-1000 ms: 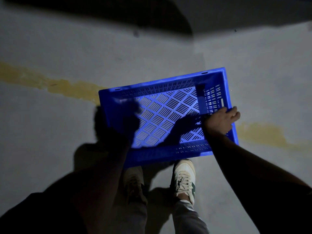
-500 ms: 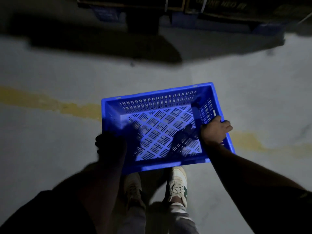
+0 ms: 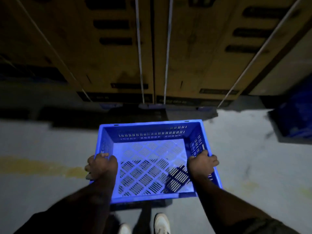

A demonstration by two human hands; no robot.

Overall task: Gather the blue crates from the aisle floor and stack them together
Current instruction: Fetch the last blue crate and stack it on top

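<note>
Two hands carry one blue perforated plastic crate [image 3: 152,159] at the centre of our view, above the grey concrete floor [image 3: 42,144]. Starting at nine o'clock, a worn yellow painted line [image 3: 38,168] crosses that floor. Next, our left hand [image 3: 101,166] curls its fingers over the crate's left rim and grips it. The crate sits level between our arms, its slotted bottom facing up at us. Our right hand [image 3: 201,164] clamps the right rim in the same way. At twelve o'clock stand tall brown cardboard boxes [image 3: 109,48] bound with pale straps [image 3: 140,56]. At three o'clock a second blue crate [image 3: 295,115] rests on the floor, blurred. At six o'clock our white shoes [image 3: 162,223] show.
</note>
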